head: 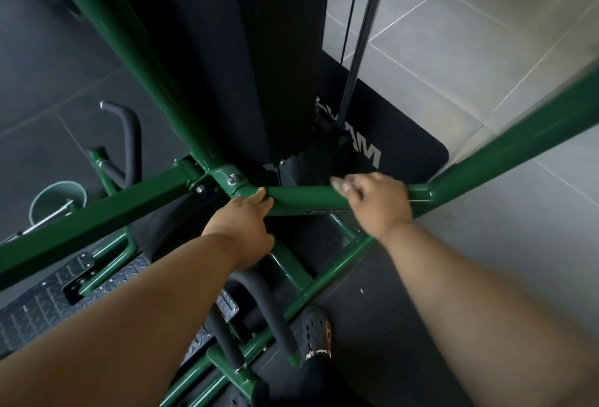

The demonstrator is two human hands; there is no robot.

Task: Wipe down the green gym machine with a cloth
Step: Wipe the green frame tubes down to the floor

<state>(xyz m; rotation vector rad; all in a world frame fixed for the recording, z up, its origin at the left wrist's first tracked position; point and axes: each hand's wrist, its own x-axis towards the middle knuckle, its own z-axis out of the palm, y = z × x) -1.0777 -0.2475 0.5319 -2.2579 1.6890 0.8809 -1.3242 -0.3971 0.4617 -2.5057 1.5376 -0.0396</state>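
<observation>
The green gym machine [97, 212] fills the view, with glossy tubes crossing at a bolted joint [231, 179]. A matte green cloth [304, 197] lies wrapped over the short horizontal bar right of that joint. My left hand [243, 221] grips the cloth's left end against the bar, fingers curled over the top. At the cloth's right end my right hand [379, 202] grips it, fingers curled round the bar. Most of the bar under the cloth is hidden.
A green bucket [56, 202] stands on the dark floor at the left. Black foam handles [129, 140] and diamond-plate footplates [39, 306] sit below the frame. Cables [359, 50] run down to a black mat [405, 147]. My shoe [316, 335] is beside the lower rail.
</observation>
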